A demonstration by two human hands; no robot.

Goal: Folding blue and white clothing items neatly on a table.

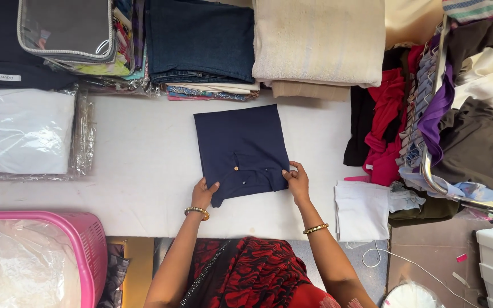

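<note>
I look down on a broad white table top [138,165] that fills the middle of the view, with stacks along its far edge: a thick folded cream towel [318,40] to the right, folded dark blue denim [201,40] beside it, and a clear zip pouch with a grey border [67,28] further left. On the right, a metal rack heaped with brown, purple and red garments [469,125] crowds the table's end; near left sits a pink plastic basket lined with clear film [35,256], and above it a white item in a clear wrapper [24,131]. At the centre lies the folded navy blue cloth garment with small buttons [241,151], flat on the table, just in front of me. My left hand [204,194] rests on its near left corner, fingers laid flat and pressed down rather than pinching. My right hand [298,181] sits at the near right edge, fingers curled onto the cloth; whether the thumb is under the edge I cannot tell. A small folded white cloth [361,211] lies near right. I judge the main risk to be the fold slipping open: the near left corner already pokes out unevenly, and uneven pressure from either hand could drag the layers askew or skew the button placket.
</note>
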